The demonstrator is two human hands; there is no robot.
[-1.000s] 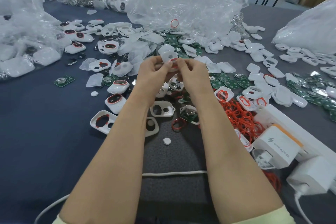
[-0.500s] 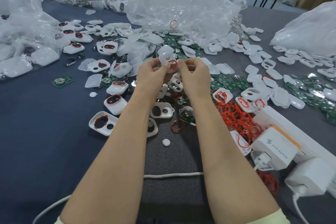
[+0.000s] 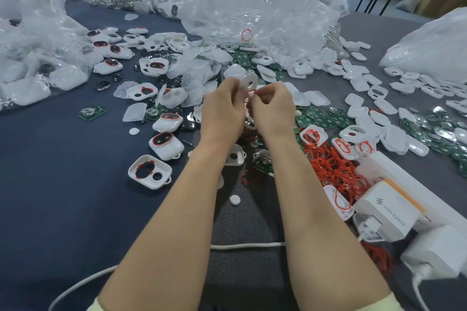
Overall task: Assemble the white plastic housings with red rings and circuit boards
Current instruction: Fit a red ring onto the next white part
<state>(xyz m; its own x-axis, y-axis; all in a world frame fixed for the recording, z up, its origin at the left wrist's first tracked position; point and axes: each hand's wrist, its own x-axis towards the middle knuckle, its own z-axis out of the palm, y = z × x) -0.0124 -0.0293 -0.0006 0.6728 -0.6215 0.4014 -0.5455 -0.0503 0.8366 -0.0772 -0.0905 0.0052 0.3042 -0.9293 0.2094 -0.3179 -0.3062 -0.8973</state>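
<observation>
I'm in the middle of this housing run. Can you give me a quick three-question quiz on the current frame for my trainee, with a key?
1. True or false: the left hand holds a white plastic housing up off the dark grey table while the right hand pinches a thin red ring at it.
2. Pick one: the loose pile of red rubber rings lies A) at the far left table edge, B) just right of the right forearm, C) at the near edge in front of the person.
3. Short answer: what runs across the table between the left forearm and the right forearm?

Key: 1 true. 2 B. 3 the white cable.
</observation>
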